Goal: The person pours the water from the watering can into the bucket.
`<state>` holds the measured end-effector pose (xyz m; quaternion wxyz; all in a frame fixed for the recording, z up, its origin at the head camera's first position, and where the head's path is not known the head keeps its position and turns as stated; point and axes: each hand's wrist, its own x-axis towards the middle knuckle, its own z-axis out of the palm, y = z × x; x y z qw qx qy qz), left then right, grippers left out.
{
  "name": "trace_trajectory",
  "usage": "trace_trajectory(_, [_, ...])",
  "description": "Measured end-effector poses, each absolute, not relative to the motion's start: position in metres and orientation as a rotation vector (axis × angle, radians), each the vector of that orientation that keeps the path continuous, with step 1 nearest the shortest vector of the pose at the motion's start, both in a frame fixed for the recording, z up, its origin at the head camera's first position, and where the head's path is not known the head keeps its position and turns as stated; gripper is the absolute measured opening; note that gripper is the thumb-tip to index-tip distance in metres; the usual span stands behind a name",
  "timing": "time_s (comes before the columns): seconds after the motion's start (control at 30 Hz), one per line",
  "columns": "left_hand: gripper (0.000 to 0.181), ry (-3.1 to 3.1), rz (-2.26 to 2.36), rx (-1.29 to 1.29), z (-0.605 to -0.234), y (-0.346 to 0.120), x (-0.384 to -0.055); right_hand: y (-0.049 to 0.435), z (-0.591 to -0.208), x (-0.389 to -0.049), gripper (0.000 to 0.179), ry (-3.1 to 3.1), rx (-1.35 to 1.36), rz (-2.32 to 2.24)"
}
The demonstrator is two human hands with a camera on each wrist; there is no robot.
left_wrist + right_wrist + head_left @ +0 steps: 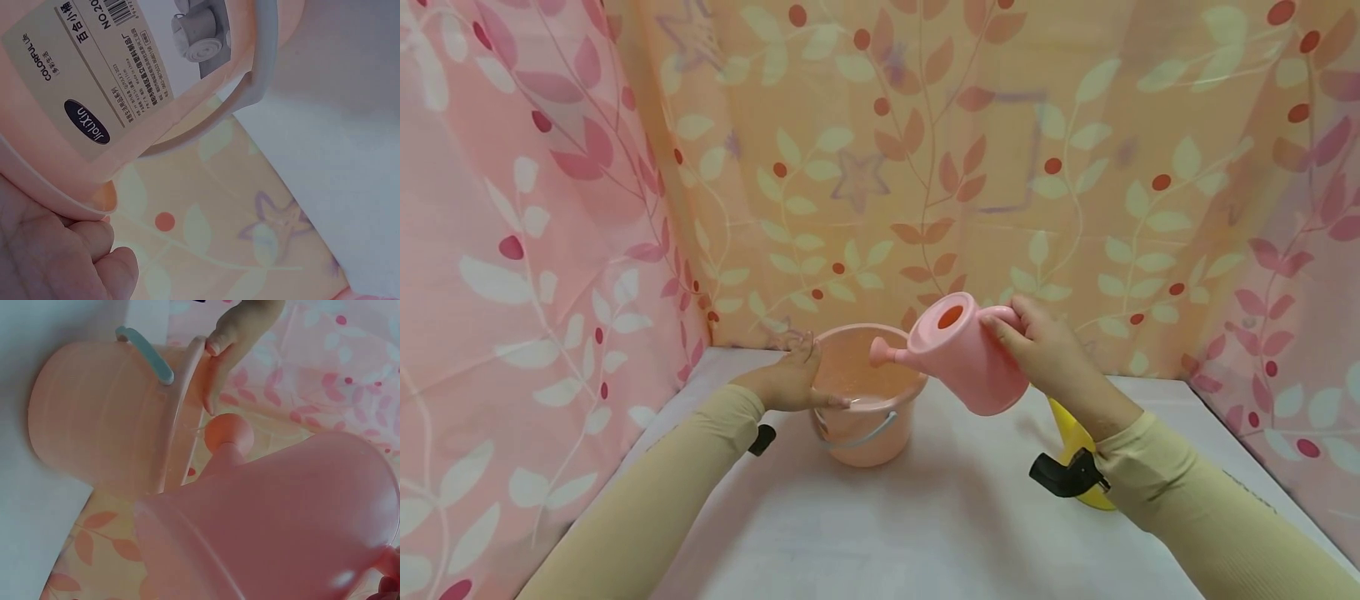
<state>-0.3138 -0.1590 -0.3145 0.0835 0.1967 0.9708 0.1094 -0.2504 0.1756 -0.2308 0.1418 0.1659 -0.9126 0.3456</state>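
A peach-coloured bucket (868,442) stands upright on the table, its blue-grey handle (868,433) hanging down at the near side. My left hand (790,379) holds the bucket's left rim, with the thumb along the near edge. The left wrist view shows fingers (94,240) at the rim beside a printed label (81,81). My right hand (1037,346) grips the handle of a pink watering can (973,367), held tilted in the air. Its spout's rose (229,431) points over the bucket's opening, with a thin clear streak beside it.
A yellow object (1067,425), partly hidden behind my right wrist, stands on the white table (865,542). Leaf-patterned cloth (925,167) hangs at the back and both sides. Black wrist mounts (1067,473) sit below my sleeves.
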Motion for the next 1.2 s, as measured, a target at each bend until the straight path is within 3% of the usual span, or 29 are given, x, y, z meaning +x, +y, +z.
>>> trace_trajectory(1.2, [0.123, 2.916, 0.326, 0.609, -0.3137, -0.1583, -0.3127, 0.169, -0.2276, -0.2529, 0.032, -2.646, 0.514, 1.037])
